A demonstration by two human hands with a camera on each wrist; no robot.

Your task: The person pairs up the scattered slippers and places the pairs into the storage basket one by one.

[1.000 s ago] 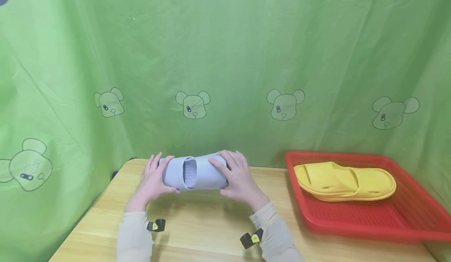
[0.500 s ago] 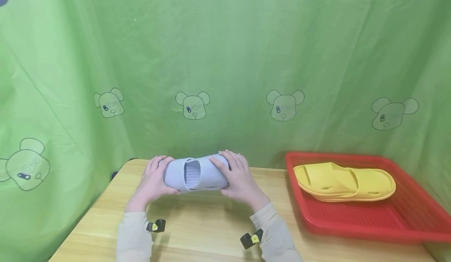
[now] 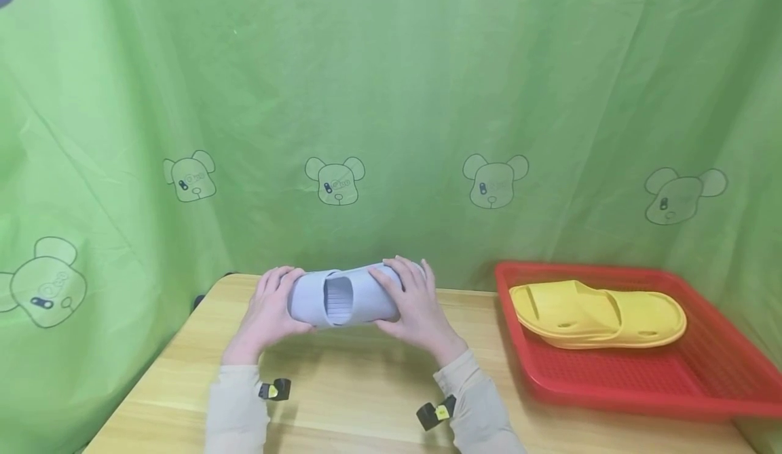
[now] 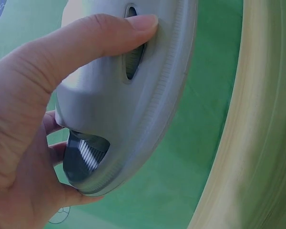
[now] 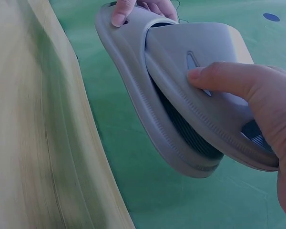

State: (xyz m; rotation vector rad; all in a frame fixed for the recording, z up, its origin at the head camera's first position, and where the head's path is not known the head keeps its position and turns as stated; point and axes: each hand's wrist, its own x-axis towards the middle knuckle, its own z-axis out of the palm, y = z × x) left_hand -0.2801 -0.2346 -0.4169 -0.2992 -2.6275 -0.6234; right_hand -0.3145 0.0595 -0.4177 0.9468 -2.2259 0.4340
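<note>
A pair of pale grey-blue slippers is held up in front of me, nested together so that their straps almost meet. My left hand (image 3: 269,313) grips the strap end of the left slipper (image 3: 308,299), thumb along the near side and fingers over the far side. The right slipper (image 3: 374,296) is gripped by my right hand (image 3: 420,306) in the same way. From the right wrist, the right slipper (image 5: 200,62) overlaps the left slipper (image 5: 133,71), and a dark ribbed insole shows in the gap between them. Both slippers hang over the wooden table.
To the right stands a red plastic basket (image 3: 611,379) with a pair of yellow slippers (image 3: 574,311) nested in it. The wooden table (image 3: 342,400) has its back edge near a green curtain (image 3: 415,115) with bear prints.
My left hand has shifted slightly to the right with its slipper, and the right slipper has moved a little to the right too. The yellow slippers and basket stay put.
</note>
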